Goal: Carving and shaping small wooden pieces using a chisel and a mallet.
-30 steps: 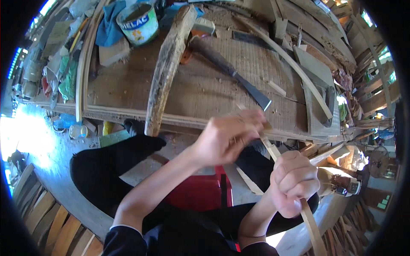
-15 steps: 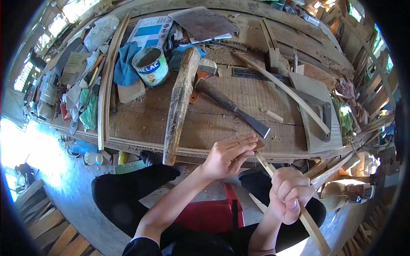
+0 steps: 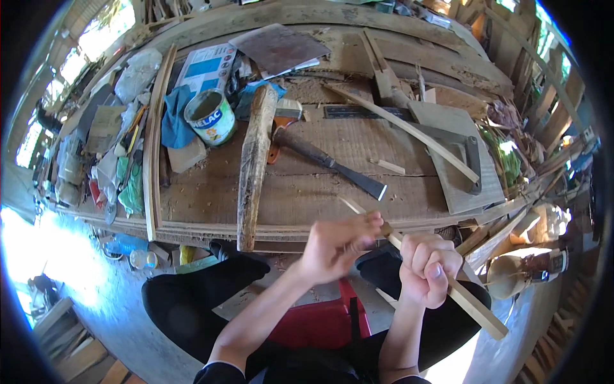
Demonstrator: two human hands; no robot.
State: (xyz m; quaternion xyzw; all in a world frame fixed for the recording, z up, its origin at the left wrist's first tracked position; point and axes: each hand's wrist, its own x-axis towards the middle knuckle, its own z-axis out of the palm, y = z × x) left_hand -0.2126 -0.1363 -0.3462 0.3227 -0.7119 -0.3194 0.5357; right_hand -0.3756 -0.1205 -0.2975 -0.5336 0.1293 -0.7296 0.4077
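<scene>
My right hand (image 3: 431, 270) is closed in a fist around a slim, pale wooden strip (image 3: 476, 307). The strip slants from the lower right toward the bench, its thin far tip reaching over the bench's front edge. Farther up the strip, my left hand (image 3: 339, 248) is bent over it, slightly blurred. A small brown piece (image 3: 385, 228), apparently sandpaper, shows at its fingertips against the wood; the rest is hidden. Just beyond the tip lies a chisel (image 3: 361, 180) with a dark handle. A rough wooden club (image 3: 254, 169) rests left of it.
On the wooden bench (image 3: 307, 192) stand a paint can (image 3: 210, 118) and a blue cloth (image 3: 176, 118). A metal square (image 3: 472, 160), a board (image 3: 448, 185) and a long thin strip (image 3: 409, 131) lie at right. A red stool (image 3: 313, 323) is below my arms.
My left hand has come back along the strip toward my right hand, uncovering the strip's far tip. The strip now reaches farther over the bench. The whole view has shifted slightly.
</scene>
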